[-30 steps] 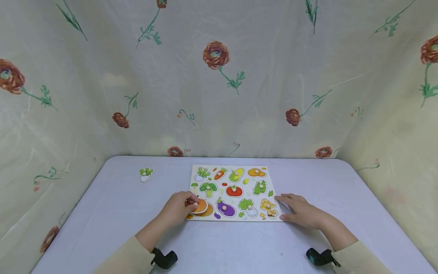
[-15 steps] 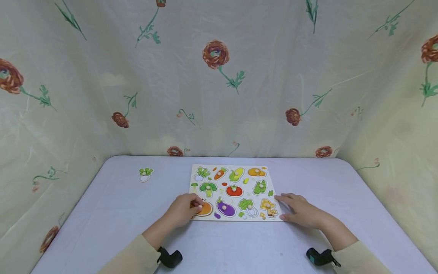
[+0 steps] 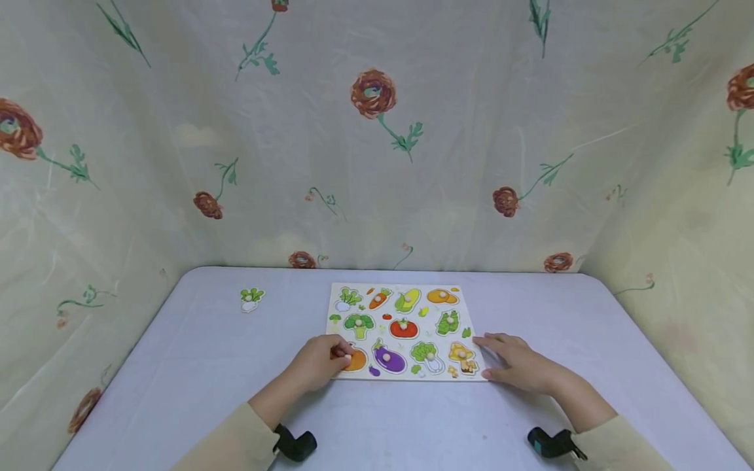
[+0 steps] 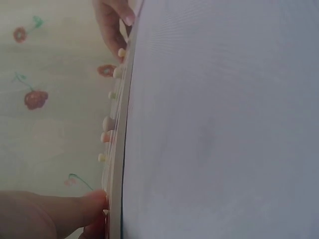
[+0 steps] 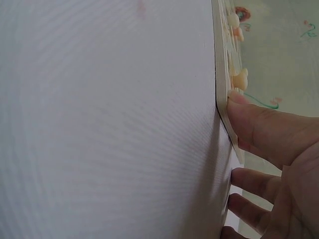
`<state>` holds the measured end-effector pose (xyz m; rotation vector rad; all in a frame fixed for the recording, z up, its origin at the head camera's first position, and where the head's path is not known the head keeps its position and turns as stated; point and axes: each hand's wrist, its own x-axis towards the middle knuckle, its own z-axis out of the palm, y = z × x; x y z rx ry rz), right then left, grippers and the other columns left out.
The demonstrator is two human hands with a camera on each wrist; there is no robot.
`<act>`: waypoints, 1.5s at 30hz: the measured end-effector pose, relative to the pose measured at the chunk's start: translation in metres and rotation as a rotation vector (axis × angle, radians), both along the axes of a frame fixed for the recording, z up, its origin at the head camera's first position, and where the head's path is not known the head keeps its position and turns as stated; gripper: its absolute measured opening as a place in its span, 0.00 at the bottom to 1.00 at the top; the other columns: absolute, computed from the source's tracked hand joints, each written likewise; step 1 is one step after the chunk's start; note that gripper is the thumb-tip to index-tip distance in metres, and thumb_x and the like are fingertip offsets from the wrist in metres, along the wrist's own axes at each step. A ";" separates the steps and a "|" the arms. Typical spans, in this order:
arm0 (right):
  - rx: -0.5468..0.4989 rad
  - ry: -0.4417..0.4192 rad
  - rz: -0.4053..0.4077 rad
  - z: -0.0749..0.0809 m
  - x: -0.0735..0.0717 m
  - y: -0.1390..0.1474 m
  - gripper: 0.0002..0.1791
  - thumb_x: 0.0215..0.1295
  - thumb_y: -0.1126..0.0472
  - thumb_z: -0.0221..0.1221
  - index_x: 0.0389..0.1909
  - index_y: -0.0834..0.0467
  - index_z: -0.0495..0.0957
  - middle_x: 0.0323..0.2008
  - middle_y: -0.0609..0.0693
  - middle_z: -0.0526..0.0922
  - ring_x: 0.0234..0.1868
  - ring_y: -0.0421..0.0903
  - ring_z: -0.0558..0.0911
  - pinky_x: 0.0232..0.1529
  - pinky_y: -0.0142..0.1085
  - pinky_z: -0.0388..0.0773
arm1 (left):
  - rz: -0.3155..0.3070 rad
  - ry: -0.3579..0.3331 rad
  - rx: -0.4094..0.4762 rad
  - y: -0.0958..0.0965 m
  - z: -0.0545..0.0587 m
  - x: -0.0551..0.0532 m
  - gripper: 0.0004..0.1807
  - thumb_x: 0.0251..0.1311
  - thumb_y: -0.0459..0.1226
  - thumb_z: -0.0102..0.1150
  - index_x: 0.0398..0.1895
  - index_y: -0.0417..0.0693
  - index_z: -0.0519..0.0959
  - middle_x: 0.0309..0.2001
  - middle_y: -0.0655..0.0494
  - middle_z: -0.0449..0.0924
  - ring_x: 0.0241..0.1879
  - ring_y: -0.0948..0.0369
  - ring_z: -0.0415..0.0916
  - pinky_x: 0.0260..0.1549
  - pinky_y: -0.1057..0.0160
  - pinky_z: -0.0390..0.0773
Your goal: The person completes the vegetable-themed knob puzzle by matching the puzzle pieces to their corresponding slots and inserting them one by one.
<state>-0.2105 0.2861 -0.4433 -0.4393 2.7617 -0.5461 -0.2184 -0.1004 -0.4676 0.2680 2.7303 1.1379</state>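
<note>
A white vegetable knob puzzle board (image 3: 377, 339) lies flat on the table in the head view. At its front left corner my left hand (image 3: 318, 361) pinches the knob of an orange pumpkin piece (image 3: 357, 359), which lies over the pumpkin slot; the fingers hide part of it. In the left wrist view the thumb (image 4: 82, 211) is down close to the board. My right hand (image 3: 521, 364) rests at the board's right edge, thumb and fingers spread and touching it near the front corner. A white-and-green turnip piece (image 3: 250, 299) lies apart on the table, left of the board.
Knobbed pieces sit in the board, among them an eggplant (image 3: 389, 359), a tomato (image 3: 403, 328), a broccoli (image 3: 359, 325) and a mushroom (image 3: 462, 358). A flower-patterned curtain (image 3: 448, 163) hangs behind and beside the white table (image 3: 412, 425).
My left hand has moved a little to the right with the pumpkin piece, which went from overhanging the left side to lying over its slot. My right hand has stayed in place.
</note>
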 end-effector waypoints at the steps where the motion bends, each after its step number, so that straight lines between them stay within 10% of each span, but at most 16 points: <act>1: 0.000 0.000 0.000 0.000 0.000 0.000 0.40 0.64 0.45 0.65 0.72 0.58 0.67 0.71 0.71 0.61 0.70 0.74 0.57 0.64 0.71 0.57 | 0.002 -0.002 0.000 0.000 0.000 0.000 0.02 0.65 0.36 0.64 0.38 0.52 0.82 0.32 0.59 0.76 0.35 0.60 0.72 0.36 0.63 0.76; 13: -0.005 -0.001 0.003 -0.005 -0.001 0.002 0.41 0.63 0.44 0.65 0.72 0.58 0.66 0.71 0.71 0.61 0.70 0.75 0.57 0.63 0.71 0.58 | 0.035 0.013 0.019 -0.012 0.016 -0.003 0.03 0.65 0.36 0.65 0.40 0.52 0.82 0.35 0.59 0.77 0.35 0.59 0.72 0.34 0.63 0.77; 24: -0.008 0.003 0.006 -0.002 0.001 0.003 0.41 0.63 0.44 0.65 0.72 0.59 0.66 0.70 0.72 0.61 0.69 0.75 0.57 0.63 0.72 0.58 | 0.177 0.193 -0.012 -0.067 0.052 -0.034 0.10 0.70 0.36 0.60 0.50 0.44 0.82 0.46 0.50 0.81 0.52 0.49 0.74 0.51 0.50 0.77; 35: -0.008 -0.008 -0.006 0.001 0.003 0.001 0.41 0.63 0.44 0.65 0.72 0.59 0.66 0.71 0.71 0.60 0.70 0.75 0.57 0.63 0.72 0.58 | 0.287 0.326 -0.031 -0.119 0.045 -0.062 0.12 0.68 0.34 0.59 0.50 0.36 0.81 0.48 0.38 0.82 0.48 0.43 0.77 0.47 0.46 0.76; 45: -0.016 -0.012 -0.001 0.003 0.003 -0.001 0.41 0.63 0.45 0.65 0.72 0.59 0.66 0.71 0.71 0.59 0.71 0.75 0.55 0.64 0.71 0.57 | 0.442 0.208 -0.035 -0.147 0.038 -0.074 0.15 0.68 0.36 0.56 0.52 0.35 0.79 0.52 0.36 0.79 0.48 0.43 0.76 0.45 0.48 0.74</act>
